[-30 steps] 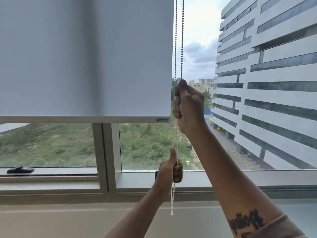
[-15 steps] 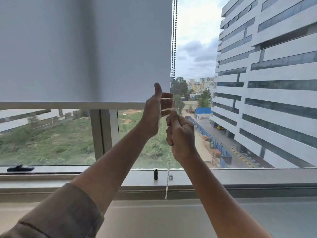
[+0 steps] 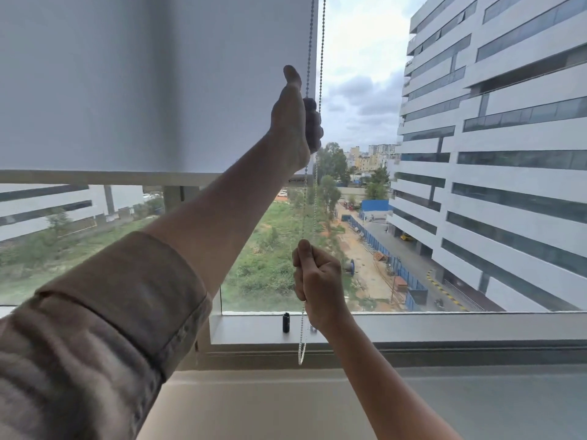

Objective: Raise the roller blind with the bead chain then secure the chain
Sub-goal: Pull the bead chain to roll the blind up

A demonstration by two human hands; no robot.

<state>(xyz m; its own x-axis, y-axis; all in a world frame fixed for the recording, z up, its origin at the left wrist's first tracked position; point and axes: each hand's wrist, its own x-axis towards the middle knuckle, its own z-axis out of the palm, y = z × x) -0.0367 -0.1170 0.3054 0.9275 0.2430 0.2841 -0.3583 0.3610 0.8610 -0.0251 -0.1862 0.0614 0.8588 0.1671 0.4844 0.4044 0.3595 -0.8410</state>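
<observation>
A grey roller blind (image 3: 152,84) covers the upper left of the window, its bottom bar (image 3: 95,177) about level with my left wrist. The bead chain (image 3: 322,58) hangs in two strands along the blind's right edge and ends in a loop just below the sill. My left hand (image 3: 297,115) is raised high, thumb up, fingers curled round the chain. Below it, my right hand (image 3: 317,281) grips the chain in a fist just above the sill.
A small black cylinder (image 3: 286,322) stands on the window sill (image 3: 444,325) beside the hanging chain. A vertical window frame post (image 3: 173,193) sits left of my left arm. Outside are a white office building (image 3: 492,154) and green ground.
My left hand has climbed up the chain from chest height. My right hand has pulled down toward the sill. The blind's bottom bar has risen over the last second.
</observation>
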